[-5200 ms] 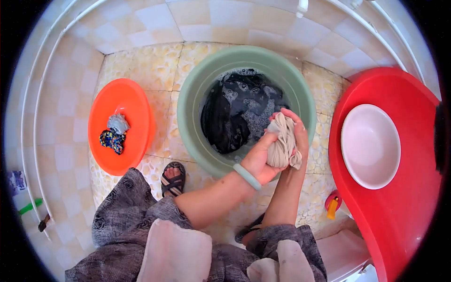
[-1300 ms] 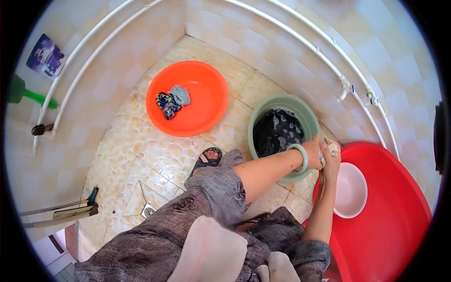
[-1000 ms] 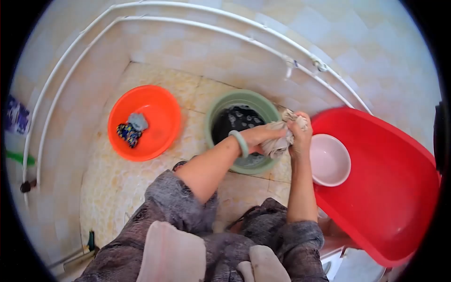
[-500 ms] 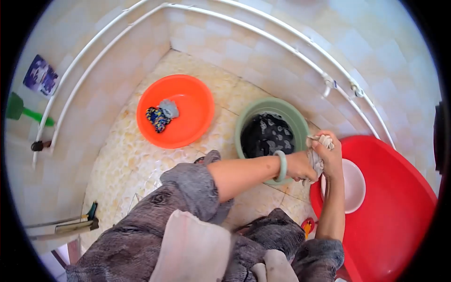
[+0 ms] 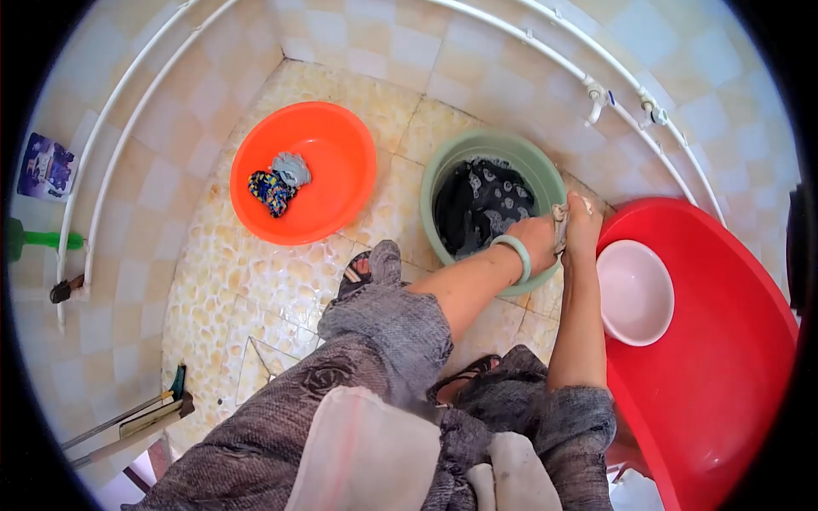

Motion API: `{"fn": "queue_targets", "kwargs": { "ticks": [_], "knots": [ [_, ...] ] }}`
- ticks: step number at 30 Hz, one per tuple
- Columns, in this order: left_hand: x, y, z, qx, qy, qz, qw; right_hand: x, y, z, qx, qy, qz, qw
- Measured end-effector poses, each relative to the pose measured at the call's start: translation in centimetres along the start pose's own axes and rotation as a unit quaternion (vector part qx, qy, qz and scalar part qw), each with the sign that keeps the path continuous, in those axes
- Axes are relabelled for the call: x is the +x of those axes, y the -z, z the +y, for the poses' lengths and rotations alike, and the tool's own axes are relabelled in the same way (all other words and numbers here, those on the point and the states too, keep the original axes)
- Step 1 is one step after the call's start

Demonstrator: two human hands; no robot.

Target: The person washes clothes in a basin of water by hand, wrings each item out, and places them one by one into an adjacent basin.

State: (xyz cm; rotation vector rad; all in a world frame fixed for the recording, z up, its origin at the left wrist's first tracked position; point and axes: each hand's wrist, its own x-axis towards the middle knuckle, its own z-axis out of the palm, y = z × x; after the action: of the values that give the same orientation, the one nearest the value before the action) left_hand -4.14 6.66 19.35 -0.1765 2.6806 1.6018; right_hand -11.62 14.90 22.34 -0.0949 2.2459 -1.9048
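Both hands are clamped on a beige cloth [image 5: 560, 232]: the left hand [image 5: 534, 240] is a fist on its left side, the right hand [image 5: 583, 223] closes round it from the right. Most of the cloth hides inside the fingers; only a narrow strip shows between them, right of the frame's centre, over the right rim of the green tub [image 5: 429, 209].

If the cloth is wet, as seems likely, it could slide out should either hand loosen, and at the rim it might drop outside onto the tiled floor [image 5: 281, 285]. Drips could also land in the white bowl [image 5: 635, 294], just right of the right forearm, at the left side of the red tub [image 5: 716, 366]. A pale bracelet [image 5: 514, 255] on the left wrist could knock the green rim if that arm dips.

Dark clothes [image 5: 477, 200] lie in sudsy water in the green tub; a sharp bump might spill some. At upper left, well apart, an orange basin [image 5: 336, 170] holds a patterned cloth [image 5: 271, 193] and a grey cloth [image 5: 291, 169].
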Motion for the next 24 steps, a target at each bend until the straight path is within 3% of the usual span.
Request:
{"fn": "queue_targets", "kwargs": {
  "ticks": [5,9,11,12,13,15,17,18,19,20,21,23,24],
  "knots": [
    [0.5,-1.2,-0.9,0.022,0.016,-0.002,1.000,0.6,0.5,3.0,-0.025,0.009,0.077,0.997],
    [0.8,-0.9,-1.8,0.071,0.037,-0.025,0.996,1.0,1.7,6.8,0.089,0.024,0.005,0.996],
    [1.8,1.9,-1.8,0.073,0.109,-0.069,0.989,-1.0,0.9,4.4,0.083,-0.016,0.012,0.996],
    [1.4,5.4,-0.9,0.157,-0.004,-0.103,0.982,-1.5,1.3,4.0,0.061,-0.048,0.031,0.997],
    [2.6,6.7,-3.0,0.173,-0.033,-0.083,0.981,-1.8,2.3,3.9,0.040,-0.081,0.054,0.994],
    [4.8,11.0,-9.7,0.260,-0.093,-0.134,0.952,-1.2,4.0,6.0,0.038,-0.114,0.030,0.992],
    [0.7,17.9,-10.4,0.315,0.014,-0.101,0.943,-0.8,4.5,8.1,0.076,-0.140,0.039,0.987],
    [0.0,20.3,-14.7,0.323,0.051,-0.081,0.942,-0.7,4.7,9.4,0.068,-0.154,0.030,0.985],
    [-3.4,23.1,-10.4,0.212,0.197,-0.064,0.955,-0.6,4.8,10.7,0.060,-0.169,0.021,0.984],
    [-4.2,24.8,-17.4,0.302,0.209,-0.016,0.930,-0.4,5.0,12.1,0.049,-0.184,0.012,0.982],
    [-5.9,26.2,-20.9,0.098,0.102,0.000,0.990,0.1,5.0,13.7,0.038,-0.194,0.005,0.980],
    [-8.7,26.7,-23.4,0.035,0.104,-0.031,0.994,0.8,4.9,17.0,0.016,-0.221,-0.010,0.975],
    [-9.8,27.0,-22.9,0.183,0.206,-0.072,0.959,1.0,4.5,17.9,-0.002,-0.234,-0.017,0.972]
  ]
}}
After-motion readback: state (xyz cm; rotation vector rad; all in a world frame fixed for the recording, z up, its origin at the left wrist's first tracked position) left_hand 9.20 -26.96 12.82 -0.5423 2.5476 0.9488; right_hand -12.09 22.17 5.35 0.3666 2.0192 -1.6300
